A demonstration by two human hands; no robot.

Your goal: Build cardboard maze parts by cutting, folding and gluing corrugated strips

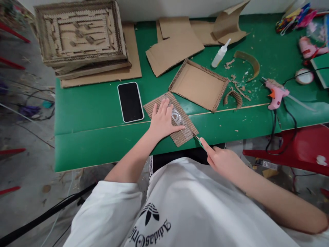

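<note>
A piece of corrugated cardboard (180,139) lies at the table's front edge with a clear plastic ruler (179,120) on top. My left hand (163,120) presses flat on both, fingers stretched out and thumb along the ruler. My right hand (217,154) is closed round a green-handled craft knife (199,141). The knife's tip meets the cardboard near the ruler's lower right end. Just behind the cardboard sits a shallow cardboard tray (199,84) with corrugated walls.
To the left are a phone (130,102) and a stacked cardboard relief (82,34). Behind lie cardboard sheets (174,48) and a glue bottle (221,54). Cardboard strips (250,61), scraps and a pink glue gun (276,92) with a cable are to the right, above a red chair (305,147).
</note>
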